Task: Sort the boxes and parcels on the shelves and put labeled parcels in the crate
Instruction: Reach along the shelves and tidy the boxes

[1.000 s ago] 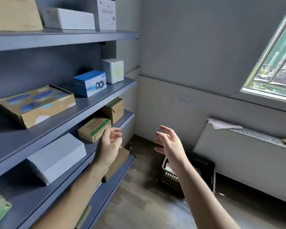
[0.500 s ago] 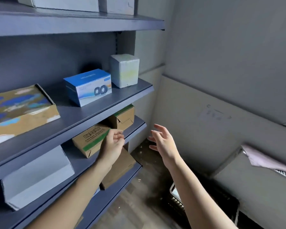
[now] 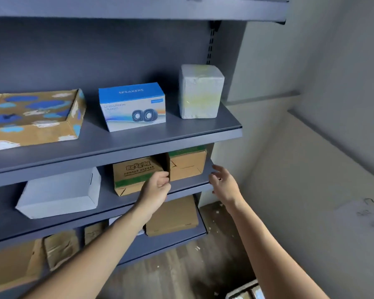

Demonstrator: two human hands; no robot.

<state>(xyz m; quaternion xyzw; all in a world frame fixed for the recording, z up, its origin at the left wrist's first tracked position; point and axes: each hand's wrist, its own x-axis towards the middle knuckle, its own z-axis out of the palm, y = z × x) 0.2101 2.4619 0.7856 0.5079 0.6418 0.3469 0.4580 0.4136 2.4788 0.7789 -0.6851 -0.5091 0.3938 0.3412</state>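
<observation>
Left hand (image 3: 157,188): has gone forward from mid-air to the lower shelf (image 3: 108,197). Its curled fingers are now at the right front corner of the printed carton (image 3: 134,173) and seem to touch it, though the view is not clear enough to be sure.
Right hand (image 3: 224,184): has moved forward, fingers spread, to just beside the right end of that shelf, near the smaller carton (image 3: 187,164).
View: has turned toward the shelves. The window and radiator are gone from sight, and only a corner of the crate (image 3: 244,291) shows.
</observation>
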